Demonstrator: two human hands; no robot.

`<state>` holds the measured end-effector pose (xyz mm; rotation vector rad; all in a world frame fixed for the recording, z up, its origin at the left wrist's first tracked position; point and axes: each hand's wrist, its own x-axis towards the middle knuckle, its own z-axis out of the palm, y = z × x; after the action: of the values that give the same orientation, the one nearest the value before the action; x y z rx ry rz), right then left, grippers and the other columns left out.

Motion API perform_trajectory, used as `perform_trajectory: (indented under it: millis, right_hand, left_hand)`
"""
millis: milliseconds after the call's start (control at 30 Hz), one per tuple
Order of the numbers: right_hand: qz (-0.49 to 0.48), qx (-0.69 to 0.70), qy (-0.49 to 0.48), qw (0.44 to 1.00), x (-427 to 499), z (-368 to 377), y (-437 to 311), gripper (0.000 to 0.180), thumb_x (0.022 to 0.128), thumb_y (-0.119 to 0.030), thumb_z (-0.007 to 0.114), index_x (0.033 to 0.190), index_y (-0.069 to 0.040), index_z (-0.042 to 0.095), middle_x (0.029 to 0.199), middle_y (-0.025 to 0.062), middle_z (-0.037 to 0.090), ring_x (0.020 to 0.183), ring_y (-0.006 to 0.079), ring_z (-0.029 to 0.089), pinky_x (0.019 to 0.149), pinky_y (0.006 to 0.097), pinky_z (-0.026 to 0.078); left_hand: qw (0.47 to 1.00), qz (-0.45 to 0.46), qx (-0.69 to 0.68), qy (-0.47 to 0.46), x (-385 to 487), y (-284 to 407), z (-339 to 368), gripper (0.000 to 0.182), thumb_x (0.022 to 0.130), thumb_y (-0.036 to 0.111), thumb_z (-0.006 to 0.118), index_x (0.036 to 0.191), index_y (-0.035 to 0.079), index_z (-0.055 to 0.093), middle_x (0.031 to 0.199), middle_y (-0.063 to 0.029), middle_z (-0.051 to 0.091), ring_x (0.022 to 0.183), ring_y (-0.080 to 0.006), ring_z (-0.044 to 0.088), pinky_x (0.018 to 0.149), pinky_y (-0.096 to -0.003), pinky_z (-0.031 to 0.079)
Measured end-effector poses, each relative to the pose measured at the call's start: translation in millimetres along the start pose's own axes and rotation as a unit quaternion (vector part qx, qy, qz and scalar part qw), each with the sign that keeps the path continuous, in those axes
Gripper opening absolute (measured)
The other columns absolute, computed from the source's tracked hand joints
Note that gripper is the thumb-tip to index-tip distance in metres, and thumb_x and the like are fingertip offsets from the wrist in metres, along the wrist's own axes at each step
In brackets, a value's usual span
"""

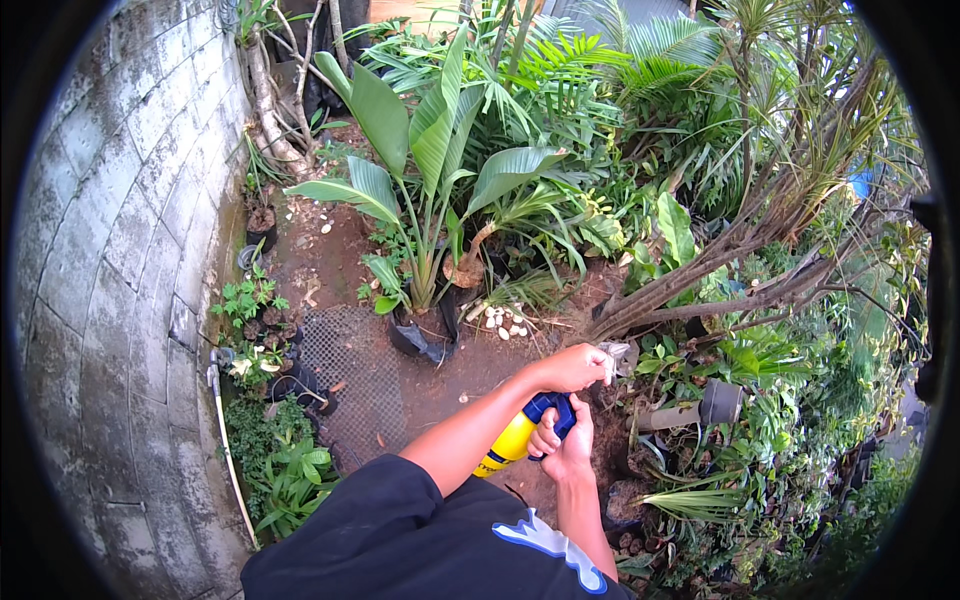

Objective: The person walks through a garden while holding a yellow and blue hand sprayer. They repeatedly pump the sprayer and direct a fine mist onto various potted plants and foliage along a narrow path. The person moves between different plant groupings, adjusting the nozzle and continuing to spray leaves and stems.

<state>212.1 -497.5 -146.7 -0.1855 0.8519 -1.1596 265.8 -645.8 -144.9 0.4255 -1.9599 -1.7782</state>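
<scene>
My right hand (561, 442) is wrapped around the dark blue handle (564, 418) of a yellow pressure sprayer bottle (511, 441). The sprayer is tilted, its lower part hidden by my dark shirt. My left hand (579, 367) reaches across above the sprayer's top, its fingers curled and pinching a pale crumpled piece (619, 357), cloth-like or papery; which it is I cannot tell. The sprayer's nozzle is not clearly visible. Just beyond my hands stand the woody stems (637, 307) of a leaning shrub.
A large broad-leaved plant in a black grow bag (414, 341) stands ahead, beside white stones (505, 321). Black mesh (352, 375) lies on the soil. A block wall (142, 247) and white pipe (227, 450) run along the left. Rightward are dense plants and an upturned grey pot (721, 402).
</scene>
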Motion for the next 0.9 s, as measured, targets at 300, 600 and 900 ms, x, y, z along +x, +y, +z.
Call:
perform_trajectory:
  millis: [300, 600, 900]
  right_hand:
    - [-0.001, 0.001, -0.004, 1.000, 0.7, 2.4, 7.3, 0.061, 0.096, -0.060, 0.036, 0.064, -0.010, 0.051, 0.043, -0.0014, 0.032, 0.035, 0.0142, 0.028, 0.041, 0.0320, 0.031]
    - [-0.015, -0.002, -0.001, 1.000, -3.4, 1.1, 9.0, 0.062, 0.097, -0.059, 0.036, 0.064, -0.010, 0.052, 0.043, -0.0017, 0.033, 0.035, 0.0141, 0.028, 0.041, 0.0312, 0.030]
    - [-0.024, 0.011, -0.001, 1.000, -6.2, 1.2, 8.5, 0.061, 0.097, -0.058, 0.036, 0.064, -0.010, 0.053, 0.043, -0.0012, 0.034, 0.035, 0.0141, 0.029, 0.040, 0.0313, 0.030]
  left_hand:
    - [1.000, -0.007, 0.000, 0.004, -8.8, -1.2, -2.8, 0.023, 0.092, 0.021, 0.056, 0.090, 0.003, 0.070, 0.067, 0.0014, 0.055, 0.061, -0.0083, 0.050, 0.056, -0.0279, 0.042]
    - [1.000, 0.006, 0.017, 0.016, -5.5, -8.2, 3.1, 0.025, 0.091, 0.023, 0.056, 0.089, 0.004, 0.072, 0.067, -0.0021, 0.059, 0.061, -0.0109, 0.053, 0.057, -0.0309, 0.044]
    - [1.000, -0.007, 0.018, -0.003, -2.9, -3.6, 5.6, 0.025, 0.091, 0.024, 0.056, 0.089, 0.004, 0.072, 0.068, -0.0020, 0.060, 0.062, -0.0112, 0.054, 0.058, -0.0304, 0.044]
